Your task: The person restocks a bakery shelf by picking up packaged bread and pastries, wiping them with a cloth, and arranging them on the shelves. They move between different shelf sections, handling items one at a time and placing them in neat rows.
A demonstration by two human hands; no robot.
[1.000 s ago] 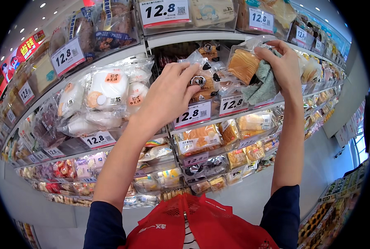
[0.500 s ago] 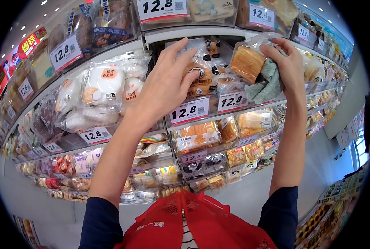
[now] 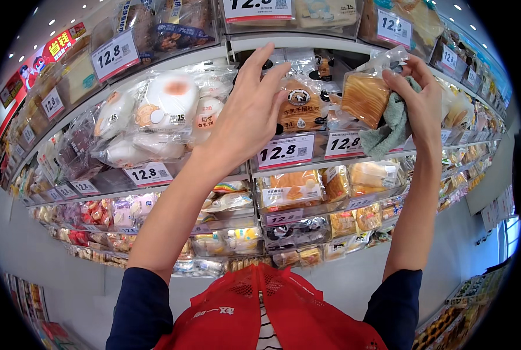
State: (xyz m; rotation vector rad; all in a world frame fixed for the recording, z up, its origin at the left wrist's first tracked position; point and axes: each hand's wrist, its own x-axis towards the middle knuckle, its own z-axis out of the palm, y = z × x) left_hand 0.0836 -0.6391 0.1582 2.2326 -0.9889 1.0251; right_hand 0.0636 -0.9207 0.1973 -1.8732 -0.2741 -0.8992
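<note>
My left hand (image 3: pixel 246 111) is open, its fingers stretched up just left of a clear bag of brown layered bread (image 3: pixel 302 106) standing in a shelf compartment. Its thumb comes close to the bag's edge; whether they touch I cannot tell. My right hand (image 3: pixel 422 99) is closed on the gathered top of another clear bag, with a block of striped layered bread (image 3: pixel 363 96) in it. Bunched in the same hand, a grey-green cloth (image 3: pixel 389 125) hangs down over the shelf's front edge. Part of the bag's neck is hidden by my fingers.
Bags of round white buns (image 3: pixel 166 105) fill the compartment to the left. Price tags (image 3: pixel 285 151) line the shelf fronts. A higher shelf edge (image 3: pixel 295 45) runs above my hands, and lower shelves hold packaged breads (image 3: pixel 292 189).
The shelves have shifted right and slightly down in view. My left hand has come away a little from the standing bread bag, showing more of it. The right hand keeps its hold.
</note>
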